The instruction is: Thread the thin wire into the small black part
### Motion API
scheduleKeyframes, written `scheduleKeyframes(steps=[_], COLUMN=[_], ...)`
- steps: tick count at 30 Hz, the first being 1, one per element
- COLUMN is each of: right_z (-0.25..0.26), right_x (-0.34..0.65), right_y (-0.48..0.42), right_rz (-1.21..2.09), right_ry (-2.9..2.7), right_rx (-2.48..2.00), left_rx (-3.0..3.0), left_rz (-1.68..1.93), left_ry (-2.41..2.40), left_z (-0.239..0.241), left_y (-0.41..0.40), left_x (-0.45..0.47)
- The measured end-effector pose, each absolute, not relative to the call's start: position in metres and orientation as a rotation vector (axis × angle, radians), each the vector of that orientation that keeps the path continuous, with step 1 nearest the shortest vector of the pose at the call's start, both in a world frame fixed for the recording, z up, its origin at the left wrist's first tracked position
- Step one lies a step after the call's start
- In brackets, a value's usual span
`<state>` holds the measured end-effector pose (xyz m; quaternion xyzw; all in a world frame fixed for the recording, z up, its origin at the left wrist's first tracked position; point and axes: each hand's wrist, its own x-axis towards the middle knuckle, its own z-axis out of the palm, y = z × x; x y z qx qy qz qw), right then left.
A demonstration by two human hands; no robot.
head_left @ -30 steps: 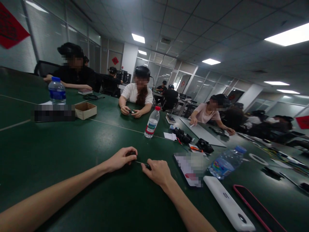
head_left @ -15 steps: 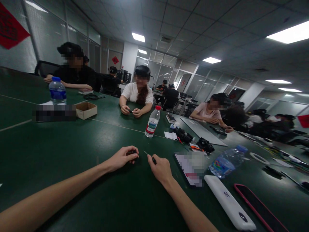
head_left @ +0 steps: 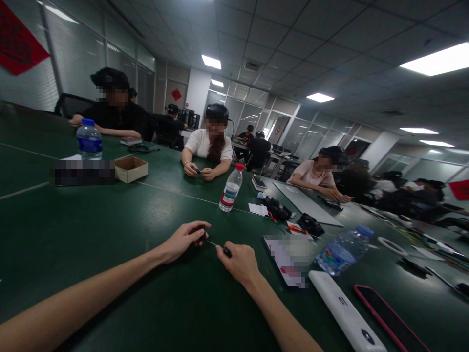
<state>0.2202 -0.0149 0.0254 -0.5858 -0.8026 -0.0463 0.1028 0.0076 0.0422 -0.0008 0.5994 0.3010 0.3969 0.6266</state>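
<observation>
In the middle of the head view, my left hand (head_left: 186, 239) is closed around a small black object (head_left: 202, 235), mostly hidden by the fingers. My right hand (head_left: 240, 261) grips a small screwdriver (head_left: 227, 252) by its dark handle. The screwdriver's thin metal shaft points left, and its tip meets or nearly meets the black object; I cannot tell whether it sits inside. Both hands are just above the green table (head_left: 154, 303).
Beyond my hands stands a red-capped water bottle (head_left: 230, 189). To my right are a blue-capped bottle (head_left: 344, 250), a white power bank-like device (head_left: 344, 313) and a red-edged phone (head_left: 390, 318). An open cardboard box (head_left: 132, 171) is at left. Co-workers sit around the table.
My right hand has moved slightly left and down, bringing the screwdriver tip to the black object. My left hand's fingers have shifted a little around that object.
</observation>
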Motion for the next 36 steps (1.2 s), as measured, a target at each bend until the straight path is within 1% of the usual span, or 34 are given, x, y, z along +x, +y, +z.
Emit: scheduleKeyframes(steps=[6,12,20,23,25,29,36], right_z=[0.025,0.024,0.022,0.020,0.019,0.016,0.016], right_x=[0.219,0.219,0.220,0.221,0.223,0.226,0.223], right_y=[-0.014,-0.014,-0.015,-0.014,-0.012,-0.005,-0.009], right_rz=[-0.225,-0.228,-0.149,-0.072,-0.044,-0.096,-0.148], right_ry=[-2.366,-2.368,-2.342,-2.315,-2.227,-2.047,-2.179], right_rx=[-1.768,-1.751,-1.713,-1.700,-1.744,-1.858,-1.789], left_rx=[1.427,1.437,1.516,1.521,1.552,1.643,1.430], left_rz=[0.894,0.895,0.880,0.891,0.847,0.695,0.874], left_ry=[0.696,0.686,0.700,0.707,0.702,0.648,0.640], left_z=[0.005,0.008,0.005,0.006,0.007,0.008,0.004], left_y=[0.039,0.036,0.040,0.039,0.037,0.034,0.038], left_x=[0.007,0.008,0.007,0.007,0.009,0.011,0.010])
